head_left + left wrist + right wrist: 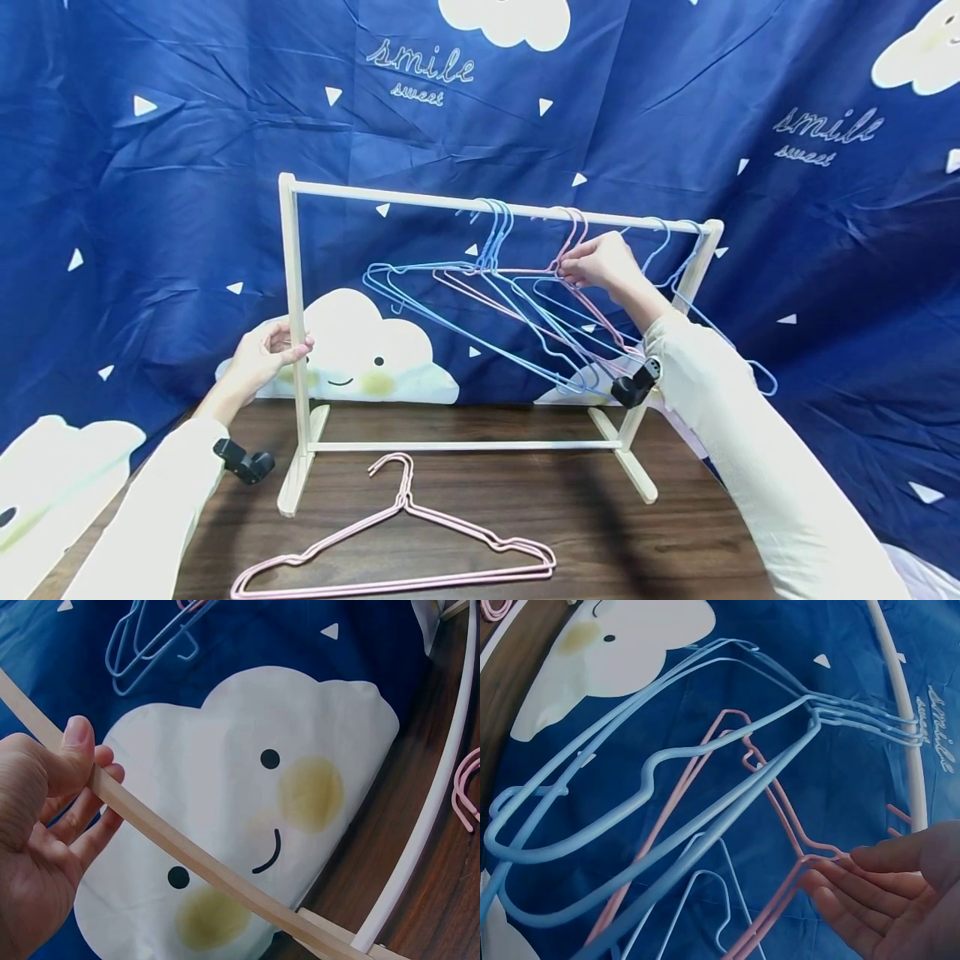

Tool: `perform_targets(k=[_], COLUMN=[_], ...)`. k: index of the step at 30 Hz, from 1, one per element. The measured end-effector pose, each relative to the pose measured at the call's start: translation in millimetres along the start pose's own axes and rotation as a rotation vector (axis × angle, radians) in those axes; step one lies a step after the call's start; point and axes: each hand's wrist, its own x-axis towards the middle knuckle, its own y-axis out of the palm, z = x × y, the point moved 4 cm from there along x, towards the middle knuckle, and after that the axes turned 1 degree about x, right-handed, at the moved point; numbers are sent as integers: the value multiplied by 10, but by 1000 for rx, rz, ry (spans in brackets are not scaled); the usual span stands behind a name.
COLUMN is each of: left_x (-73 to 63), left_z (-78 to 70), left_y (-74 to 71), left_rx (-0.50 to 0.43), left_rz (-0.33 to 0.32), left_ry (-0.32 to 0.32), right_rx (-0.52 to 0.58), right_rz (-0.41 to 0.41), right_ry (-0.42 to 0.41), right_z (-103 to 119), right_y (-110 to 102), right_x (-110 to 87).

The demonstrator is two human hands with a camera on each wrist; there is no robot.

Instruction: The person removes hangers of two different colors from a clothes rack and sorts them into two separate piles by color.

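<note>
A pale wooden garment rack (420,199) stands on the table. My left hand (258,358) grips its left post, thumb in front and fingers behind, as the left wrist view also shows. On the top bar hang two pink hangers (495,310); my right hand (603,265) pinches them at the neck below the hooks. In the right wrist view, thumb and fingers meet at the pink necks (804,859). Blue hangers (450,340) hang just left of the pink ones, and more blue hangers (667,250) hang toward the right post, partly hidden by my right arm.
Pink hangers (405,575) lie stacked on the dark wooden table (480,483) in front of the rack, hooks toward it. A lower crossbar (465,447) joins the rack's feet. Behind it hangs a blue curtain (187,208) with cloud prints.
</note>
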Motion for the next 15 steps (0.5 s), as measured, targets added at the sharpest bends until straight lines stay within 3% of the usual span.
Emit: perform_targets(k=[8, 15], left_x=[2, 9], left_z=[30, 15], left_y=[-6, -3], left_rx=[1, 10], left_rz=[0, 1], left_ry=[-4, -7], right_rx=[2, -72], right_rz=[-1, -36], right_ry=[29, 42], right_z=[-12, -36], right_y=[44, 52], right_x=[57, 57])
